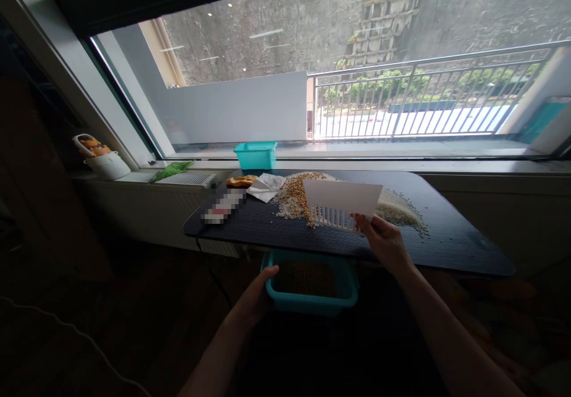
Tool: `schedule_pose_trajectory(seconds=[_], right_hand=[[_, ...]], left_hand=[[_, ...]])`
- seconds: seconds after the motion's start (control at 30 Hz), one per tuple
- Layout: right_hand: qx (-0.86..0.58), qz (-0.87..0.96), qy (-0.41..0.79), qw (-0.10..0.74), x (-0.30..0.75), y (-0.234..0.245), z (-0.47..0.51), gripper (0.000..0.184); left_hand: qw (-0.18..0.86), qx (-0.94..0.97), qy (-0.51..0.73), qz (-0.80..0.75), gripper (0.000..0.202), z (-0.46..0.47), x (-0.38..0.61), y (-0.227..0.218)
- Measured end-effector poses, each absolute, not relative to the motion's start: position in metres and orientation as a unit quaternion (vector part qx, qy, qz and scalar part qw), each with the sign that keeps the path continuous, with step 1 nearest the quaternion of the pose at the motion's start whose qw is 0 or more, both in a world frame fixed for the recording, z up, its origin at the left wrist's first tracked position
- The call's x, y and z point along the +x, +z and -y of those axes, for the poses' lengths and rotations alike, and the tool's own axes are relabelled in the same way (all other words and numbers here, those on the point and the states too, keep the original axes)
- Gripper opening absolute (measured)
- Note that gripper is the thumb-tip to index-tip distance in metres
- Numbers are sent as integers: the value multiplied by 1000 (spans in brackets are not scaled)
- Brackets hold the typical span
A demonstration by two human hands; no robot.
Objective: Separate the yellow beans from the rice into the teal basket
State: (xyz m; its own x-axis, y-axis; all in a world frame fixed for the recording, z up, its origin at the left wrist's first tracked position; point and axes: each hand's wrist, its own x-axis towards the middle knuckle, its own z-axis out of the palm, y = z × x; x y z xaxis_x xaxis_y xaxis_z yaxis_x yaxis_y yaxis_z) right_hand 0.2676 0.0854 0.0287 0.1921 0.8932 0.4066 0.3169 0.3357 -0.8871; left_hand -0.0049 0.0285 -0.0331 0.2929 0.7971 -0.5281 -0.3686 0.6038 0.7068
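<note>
My right hand grips the lower edge of a white slotted scraper, which stands on the black table against a mixed pile of yellow corn kernels and white rice. My left hand holds the rim of a teal basket just below the table's near edge. The basket has yellow kernels in it.
A second teal basket sits on the window sill. A crumpled white paper, an orange item and a blurred packet lie on the table's left part. A white pot stands far left. A white cable crosses the dark floor.
</note>
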Motion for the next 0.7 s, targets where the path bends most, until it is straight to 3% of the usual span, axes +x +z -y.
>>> schedule_pose_trajectory(seconds=[0.7], right_hand=[[-497,638,295,510,259,34,-58,37]], left_hand=[[763,224,381,-472,58,-28,-4,-32]])
